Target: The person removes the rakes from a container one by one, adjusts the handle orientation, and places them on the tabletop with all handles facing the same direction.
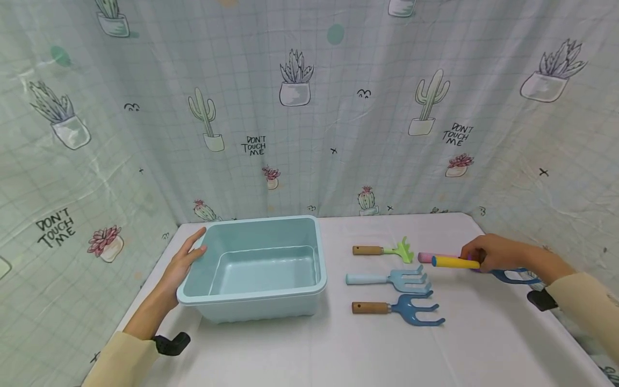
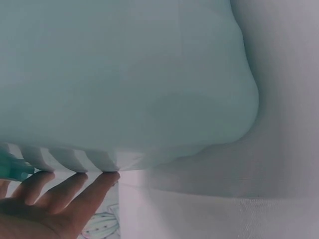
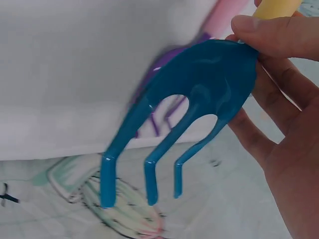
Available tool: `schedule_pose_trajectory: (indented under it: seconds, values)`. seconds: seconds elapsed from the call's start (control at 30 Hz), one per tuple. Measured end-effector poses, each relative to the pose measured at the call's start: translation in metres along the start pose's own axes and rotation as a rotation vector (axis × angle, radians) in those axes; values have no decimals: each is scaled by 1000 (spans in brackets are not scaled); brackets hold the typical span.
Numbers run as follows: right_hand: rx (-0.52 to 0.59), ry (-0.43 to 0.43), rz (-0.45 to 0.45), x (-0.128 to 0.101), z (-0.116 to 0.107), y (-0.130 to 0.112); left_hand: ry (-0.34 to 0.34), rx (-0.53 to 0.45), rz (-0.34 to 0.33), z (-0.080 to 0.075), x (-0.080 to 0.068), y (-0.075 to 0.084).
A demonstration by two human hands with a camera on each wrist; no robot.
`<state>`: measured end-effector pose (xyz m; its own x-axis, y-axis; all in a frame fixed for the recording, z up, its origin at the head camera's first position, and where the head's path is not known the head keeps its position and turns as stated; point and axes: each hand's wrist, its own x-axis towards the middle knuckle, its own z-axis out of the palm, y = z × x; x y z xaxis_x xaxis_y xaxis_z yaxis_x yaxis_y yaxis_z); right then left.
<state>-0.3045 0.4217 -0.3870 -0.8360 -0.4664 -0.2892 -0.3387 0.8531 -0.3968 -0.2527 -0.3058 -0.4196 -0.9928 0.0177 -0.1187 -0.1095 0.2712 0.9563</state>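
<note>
Fork lifted on my right, tub steadied on my left.
My right hand (image 1: pixel 493 252) pinches the yellow-handled blue fork (image 3: pixel 199 99); only the wrist view shows its three tines. My left hand (image 1: pixel 186 258), fingers straight, presses the tub (image 1: pixel 256 269) on the white table (image 1: pixel 483 344), amid cactus curtains (image 1: pixel 309 107).

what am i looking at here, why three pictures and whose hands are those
No machine here: a person wears three cameras. The wide picture comes from the head, the other two from the wrists.

The left hand rests flat against the side of a pale blue tub; its wrist camera sees mostly that tub wall.

The right hand grips a toy garden fork with a yellow handle and blue prongs, which its wrist camera shows close up. A pink-handled tool lies partly hidden behind it.

On the white table lie three more toy tools: a green rake, a light blue rake and a darker blue fork.
</note>
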Motion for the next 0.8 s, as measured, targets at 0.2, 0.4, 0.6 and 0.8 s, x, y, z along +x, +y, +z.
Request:
schedule_pose_trajectory:
  seconds: [0.2,0.4,0.6,0.8]
  values:
    - [-33,35,34,-3,16,20,-2,-15,-9,0,0,1]
    - [-77,66,6,-4,31,23,2,-19,-20,0,0,1]
    - [-73,69,-17,-4,43,24,5,-13,-12,0,0,1]
    - [-45,36,-11,-1,52,25,3,-21,-13,-2,-1,1]
